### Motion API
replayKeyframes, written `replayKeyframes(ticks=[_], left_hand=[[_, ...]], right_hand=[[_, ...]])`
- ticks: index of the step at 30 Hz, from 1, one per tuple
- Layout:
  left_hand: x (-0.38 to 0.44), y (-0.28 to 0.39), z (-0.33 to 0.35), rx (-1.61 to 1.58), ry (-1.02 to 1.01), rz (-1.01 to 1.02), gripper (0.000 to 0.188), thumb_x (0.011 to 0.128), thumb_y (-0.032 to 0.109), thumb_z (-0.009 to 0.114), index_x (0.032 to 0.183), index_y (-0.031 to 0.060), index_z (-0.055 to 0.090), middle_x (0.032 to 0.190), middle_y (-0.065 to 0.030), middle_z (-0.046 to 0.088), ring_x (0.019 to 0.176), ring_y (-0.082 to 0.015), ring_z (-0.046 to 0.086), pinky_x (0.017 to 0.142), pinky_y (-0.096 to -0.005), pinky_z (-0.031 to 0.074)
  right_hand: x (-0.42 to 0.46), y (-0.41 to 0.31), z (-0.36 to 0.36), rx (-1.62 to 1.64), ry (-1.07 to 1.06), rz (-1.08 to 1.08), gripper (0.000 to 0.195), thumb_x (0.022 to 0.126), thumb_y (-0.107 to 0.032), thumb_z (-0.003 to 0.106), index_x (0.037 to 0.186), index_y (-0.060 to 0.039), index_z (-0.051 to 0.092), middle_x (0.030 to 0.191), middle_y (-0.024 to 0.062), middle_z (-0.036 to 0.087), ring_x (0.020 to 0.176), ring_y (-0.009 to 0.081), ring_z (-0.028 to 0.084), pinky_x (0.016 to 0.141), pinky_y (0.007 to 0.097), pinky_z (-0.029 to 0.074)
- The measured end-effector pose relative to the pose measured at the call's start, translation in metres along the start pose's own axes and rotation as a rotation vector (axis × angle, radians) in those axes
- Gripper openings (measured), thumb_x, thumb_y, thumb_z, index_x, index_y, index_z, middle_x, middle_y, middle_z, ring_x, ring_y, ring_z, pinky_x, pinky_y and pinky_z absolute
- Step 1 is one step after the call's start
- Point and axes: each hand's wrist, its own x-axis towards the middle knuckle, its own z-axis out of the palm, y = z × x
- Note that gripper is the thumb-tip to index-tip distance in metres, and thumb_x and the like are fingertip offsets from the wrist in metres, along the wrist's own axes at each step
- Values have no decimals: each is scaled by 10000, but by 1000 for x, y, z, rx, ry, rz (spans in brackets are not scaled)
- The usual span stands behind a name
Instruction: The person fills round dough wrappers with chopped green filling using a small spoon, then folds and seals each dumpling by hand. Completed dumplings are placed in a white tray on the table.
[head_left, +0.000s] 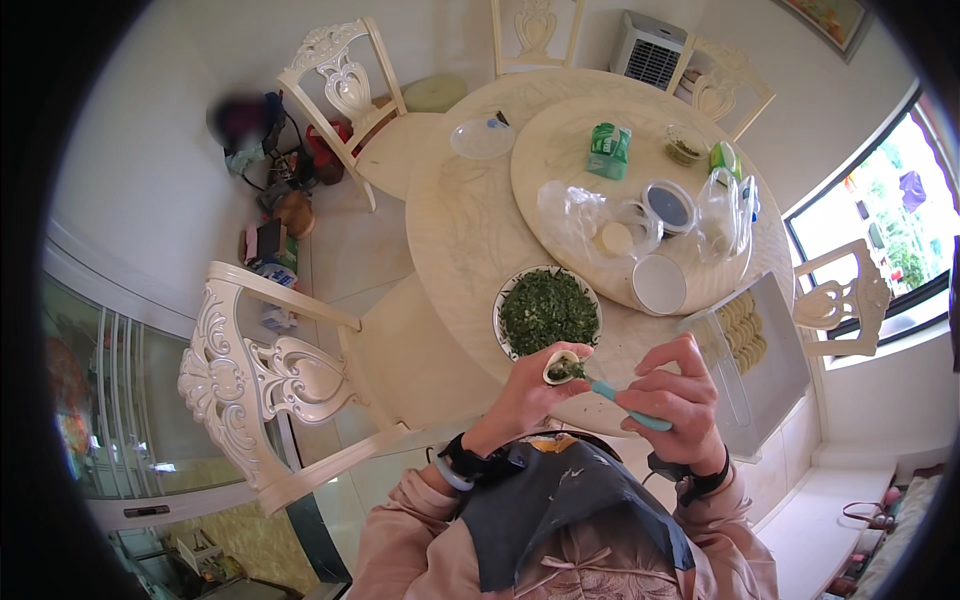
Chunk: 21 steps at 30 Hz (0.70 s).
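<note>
My left hand (525, 394) holds a dumpling wrapper (553, 378), curved into a cup, with some chopped green filling in it. A utensil with a light blue handle (634, 407) is gripped in my right hand (673, 401), its tip at the filling inside the wrapper. Just beyond my left hand a round bowl (551, 311) full of chopped green filling stands on the table. To the right of my right hand, rows of folded dumplings (741, 330) lie in a pale rectangular tray (776, 390).
The round marble-patterned table (457, 225) carries a raised turntable (555, 135). On it are plastic bags (724, 217), a white bowl (659, 283), a lidded round container (669, 207) and a green packet (609, 151). A carved chair (300, 382) stands at left, and other chairs surround the table.
</note>
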Motion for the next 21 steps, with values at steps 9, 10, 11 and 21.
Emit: replayKeyframes(ticks=[9, 10, 11, 21], left_hand=[[2, -3, 1, -6, 27, 9, 386, 876, -27, 733, 1242, 38, 629, 1104, -29, 676, 987, -88, 600, 890, -263, 491], [3, -1, 1, 5, 38, 19, 375, 879, -20, 736, 1234, 33, 626, 1094, -30, 677, 980, -91, 604, 891, -265, 494], [3, 0, 0, 17, 49, 30, 364, 882, -13, 739, 1225, 27, 624, 1084, -30, 679, 974, -94, 608, 892, -268, 496], [-6, -2, -15, -98, 117, -3, 303, 895, 35, 736, 1172, 33, 614, 995, -29, 671, 909, -91, 630, 776, -243, 523]], right_hand=[[4, 1, 2, -22, -22, 1, 299, 670, -182, 834, 925, -71, 726, 784, 20, 663, 846, 267, 593, 723, 404, 412], [4, 1, 2, -14, -26, 6, 301, 662, -171, 834, 924, -67, 726, 782, 25, 664, 844, 269, 593, 725, 402, 418], [3, 3, 1, -14, 14, 19, 300, 657, -161, 832, 920, -64, 726, 785, 33, 667, 840, 269, 592, 729, 401, 425], [-46, 98, 71, -130, -145, 264, 276, 686, -77, 804, 956, -95, 749, 820, 35, 650, 902, 247, 572, 828, 401, 435]])
